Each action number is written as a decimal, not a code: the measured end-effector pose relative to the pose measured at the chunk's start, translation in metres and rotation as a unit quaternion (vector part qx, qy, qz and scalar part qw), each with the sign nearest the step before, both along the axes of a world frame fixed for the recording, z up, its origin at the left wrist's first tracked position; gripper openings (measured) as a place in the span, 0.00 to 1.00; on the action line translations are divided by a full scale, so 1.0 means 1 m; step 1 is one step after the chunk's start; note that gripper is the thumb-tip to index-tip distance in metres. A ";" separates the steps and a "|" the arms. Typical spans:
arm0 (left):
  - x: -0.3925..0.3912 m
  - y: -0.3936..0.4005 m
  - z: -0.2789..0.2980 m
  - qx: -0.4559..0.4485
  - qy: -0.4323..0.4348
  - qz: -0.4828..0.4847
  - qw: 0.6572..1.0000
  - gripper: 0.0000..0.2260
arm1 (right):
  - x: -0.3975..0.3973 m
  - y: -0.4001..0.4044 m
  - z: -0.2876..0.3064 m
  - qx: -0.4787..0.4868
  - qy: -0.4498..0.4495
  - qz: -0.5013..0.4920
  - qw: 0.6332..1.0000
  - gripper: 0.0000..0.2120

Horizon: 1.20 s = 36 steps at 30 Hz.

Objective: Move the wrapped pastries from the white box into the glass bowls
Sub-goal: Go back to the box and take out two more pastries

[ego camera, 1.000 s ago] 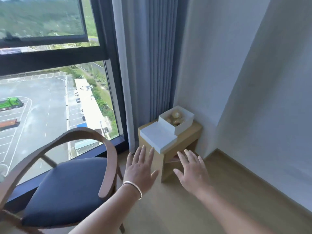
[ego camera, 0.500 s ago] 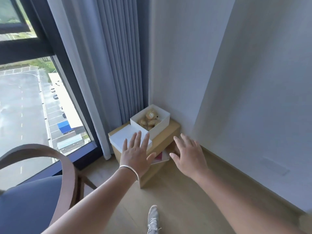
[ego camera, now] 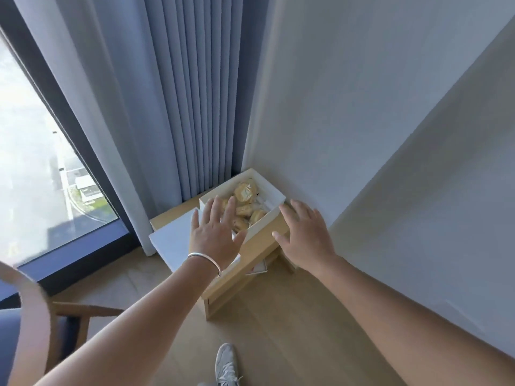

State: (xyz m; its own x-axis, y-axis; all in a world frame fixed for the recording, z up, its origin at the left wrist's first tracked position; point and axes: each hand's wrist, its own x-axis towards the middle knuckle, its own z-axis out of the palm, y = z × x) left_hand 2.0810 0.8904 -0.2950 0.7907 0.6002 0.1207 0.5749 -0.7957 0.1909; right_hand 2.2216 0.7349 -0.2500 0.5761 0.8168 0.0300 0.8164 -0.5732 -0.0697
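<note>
A white box [ego camera: 271,190] stands open on a low wooden side table [ego camera: 259,252] in the corner. Several golden wrapped pastries [ego camera: 245,192] lie inside it. The box's white lid [ego camera: 170,240] rests flat beside it on the table's left part. My left hand [ego camera: 214,235], with a silver bracelet on the wrist, hovers with fingers spread over the box's near left corner and holds nothing. My right hand [ego camera: 303,235] is spread open just right of the box, next to its near right corner. No glass bowls are in view.
Grey-blue curtains [ego camera: 178,107] hang behind the table, with a large window [ego camera: 36,162] to the left. White walls close the corner on the right. A wooden chair [ego camera: 33,316] with a blue seat stands at lower left. My white shoe [ego camera: 227,363] is on the wood floor.
I have stepped closer and the view has swung right and down. Both hands have advanced from short of the table to the white box, staying spread and empty.
</note>
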 end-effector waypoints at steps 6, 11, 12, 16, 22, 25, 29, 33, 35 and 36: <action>0.027 0.054 -0.008 -0.018 0.004 0.034 0.999 0.31 | 0.044 0.065 -0.018 -0.023 0.027 0.024 0.999 0.30; 0.042 0.077 -0.011 -0.033 0.010 0.060 0.998 0.32 | 0.073 0.095 -0.028 -0.032 0.035 0.051 0.998 0.30; 0.045 0.080 -0.012 -0.037 0.012 0.066 0.997 0.32 | 0.080 0.100 -0.031 -0.036 0.037 0.056 0.997 0.30; 0.058 0.088 -0.021 -0.050 0.032 0.090 0.994 0.32 | 0.105 0.119 -0.044 -0.050 0.056 0.077 0.994 0.30; 0.099 0.092 -0.046 -0.074 0.062 0.144 0.985 0.32 | 0.162 0.149 -0.073 -0.077 0.074 0.140 0.984 0.31; 0.125 0.087 -0.061 -0.094 0.073 0.176 0.977 0.32 | 0.195 0.165 -0.092 -0.089 0.094 0.175 0.976 0.31; 0.158 0.080 -0.083 -0.131 0.090 0.216 0.963 0.33 | 0.235 0.185 -0.120 -0.110 0.111 0.227 0.961 0.32; 0.181 0.076 -0.111 -0.159 0.111 0.246 0.950 0.33 | 0.266 0.202 -0.147 -0.122 0.107 0.271 0.949 0.34; 0.189 0.074 -0.126 -0.173 0.119 0.258 0.943 0.34 | 0.276 0.209 -0.158 -0.126 0.106 0.284 0.945 0.35; 0.192 0.074 -0.133 -0.180 0.123 0.262 0.940 0.34 | 0.281 0.213 -0.164 -0.130 0.104 0.289 0.943 0.35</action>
